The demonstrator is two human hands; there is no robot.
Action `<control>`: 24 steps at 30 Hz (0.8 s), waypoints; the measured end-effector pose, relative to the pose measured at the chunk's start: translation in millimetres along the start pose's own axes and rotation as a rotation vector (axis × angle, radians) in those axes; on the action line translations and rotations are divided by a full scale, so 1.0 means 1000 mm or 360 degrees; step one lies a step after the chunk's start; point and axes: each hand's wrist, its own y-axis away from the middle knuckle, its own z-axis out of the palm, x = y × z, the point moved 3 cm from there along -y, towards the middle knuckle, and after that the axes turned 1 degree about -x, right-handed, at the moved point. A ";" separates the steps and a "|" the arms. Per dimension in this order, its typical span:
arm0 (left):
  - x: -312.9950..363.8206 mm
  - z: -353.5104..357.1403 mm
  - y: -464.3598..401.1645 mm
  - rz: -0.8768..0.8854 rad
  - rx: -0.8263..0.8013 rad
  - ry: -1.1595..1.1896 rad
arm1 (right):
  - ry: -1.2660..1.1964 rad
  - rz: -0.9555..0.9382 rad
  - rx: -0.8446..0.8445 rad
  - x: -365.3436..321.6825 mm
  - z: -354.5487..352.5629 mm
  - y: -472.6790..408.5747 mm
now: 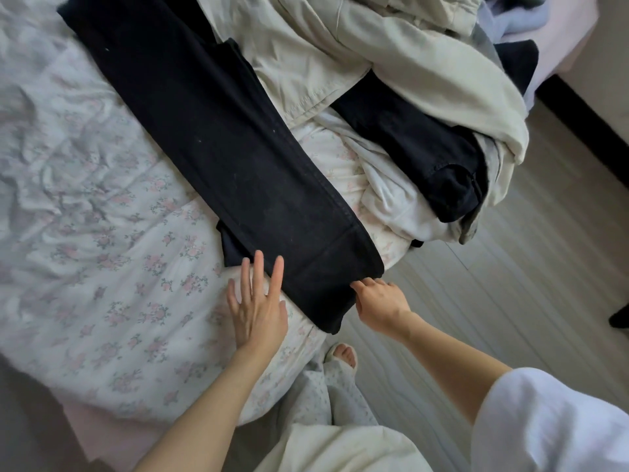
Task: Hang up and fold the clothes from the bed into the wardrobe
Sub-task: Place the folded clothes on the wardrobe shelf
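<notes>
A person stands at the edge of a bed [85, 206] covered by a white quilt with small pink flowers, looking down at both bare arms. A long pair of black trousers [218, 144] lies flat on the quilt, running from the 11 o'clock corner of the view down to the bed edge near the centre, where its hem hangs slightly over the side.

The left hand [257, 308] lies flat with fingers straight and spread, its grip apart, the fingertips [277, 270] touching the left edge of the trousers near the hem while the palm rests on the quilt. The right hand [381, 303] is at the hem's right corner, its fingers curled and its grip clamped on the black cloth there.

At 1 o'clock, a heap of clothes sits on the bed: a cream jacket [391, 52] on top, a second dark garment [418, 155] under it, and white cloth [391, 199] beneath that, near the edge.

At 3 o'clock is a pale wood floor [510, 284]. At 6 o'clock, the person's foot [343, 356] shows below the bed edge.
</notes>
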 end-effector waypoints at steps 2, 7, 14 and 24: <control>-0.002 -0.012 -0.014 0.0202 -0.0016 -0.0132 | -0.0051 -0.0118 0.0235 -0.012 -0.023 -0.006; -0.032 -0.017 -0.064 0.0023 -0.0365 -0.0261 | 0.0015 -0.0364 0.0307 -0.055 -0.077 -0.034; -0.133 -0.058 -0.170 -0.0331 -0.0405 -0.0079 | 0.0273 -0.0475 0.0349 -0.130 -0.173 -0.136; -0.250 -0.118 -0.365 -0.0805 0.0157 0.1297 | 0.0541 -0.0397 0.0486 -0.209 -0.286 -0.335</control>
